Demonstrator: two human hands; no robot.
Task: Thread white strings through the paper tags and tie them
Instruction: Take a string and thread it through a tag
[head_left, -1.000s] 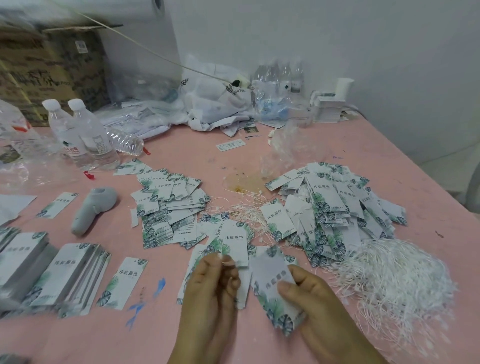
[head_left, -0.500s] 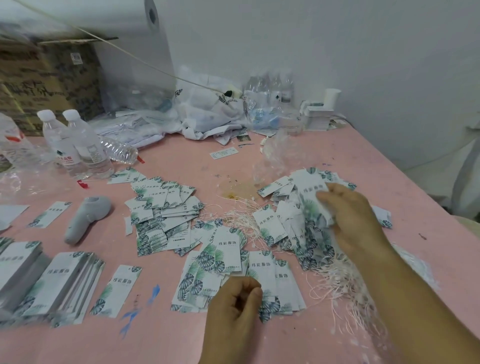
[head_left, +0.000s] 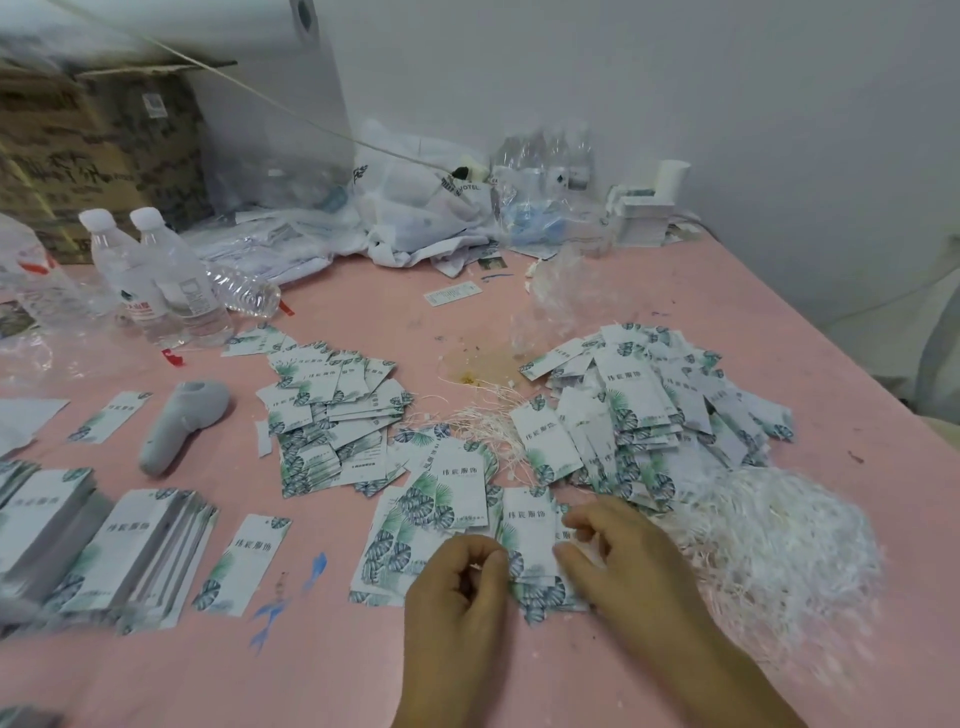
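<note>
Light looks soft and even from my end, no hard shadows or glare on the pink table. Wide-angle bends the edges, and the stacked tags far left smear into blur.

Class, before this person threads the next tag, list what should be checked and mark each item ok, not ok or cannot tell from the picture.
1. String in the left hand: fingers are curled with something white between them; ok, probably a string.
2. Tag in the right hand: fingers rest on the small pile of tags, none lifted clear; not ok.
3. Tag hole visible: too small to see; cannot tell.
4. Spare strings within reach: the heap of white strings lies beside the right hand; ok.
5. More tags at hand: a large tag pile lies just beyond; ok.
</note>
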